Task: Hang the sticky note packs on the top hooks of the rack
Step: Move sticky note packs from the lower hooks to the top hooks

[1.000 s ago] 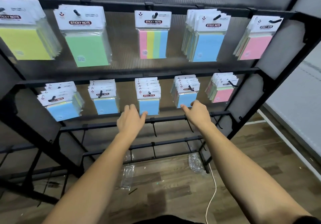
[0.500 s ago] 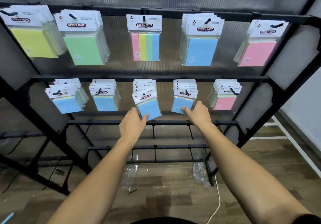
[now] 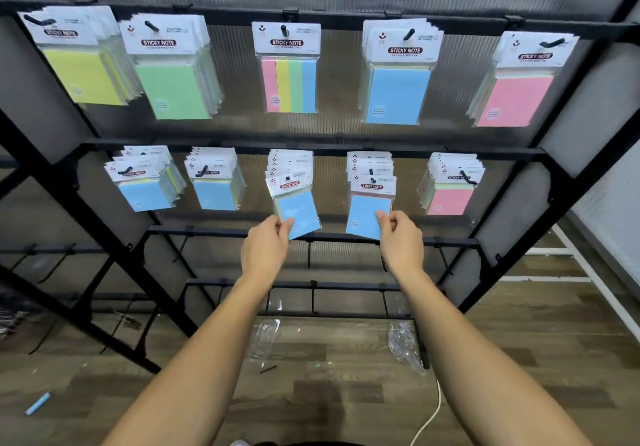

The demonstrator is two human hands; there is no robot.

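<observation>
A black rack (image 3: 346,150) carries two rows of hooks with sticky note packs. My left hand (image 3: 265,250) pinches the lower edge of the front small blue pack (image 3: 298,208) on the middle hook of the second row; the pack is tilted. My right hand (image 3: 401,246) pinches the lower corner of the front small blue pack (image 3: 363,215) on the hook to its right. On the top row hang large packs: yellow (image 3: 83,75), green (image 3: 173,91), striped (image 3: 289,84), blue (image 3: 396,94) and pink (image 3: 512,99).
More small packs hang on the second row: blue (image 3: 145,196), blue (image 3: 214,194) and pink (image 3: 450,200). Lower bars (image 3: 242,232) carry bare hooks. On the wooden floor lie clear plastic wrappers (image 3: 403,341), a white cable (image 3: 433,414) and a blue scrap (image 3: 38,403).
Both hands rose from the lower bar to the second row and took hold of the front blue packs; the left pack has tilted. The camera moved closer and panned slightly.
</observation>
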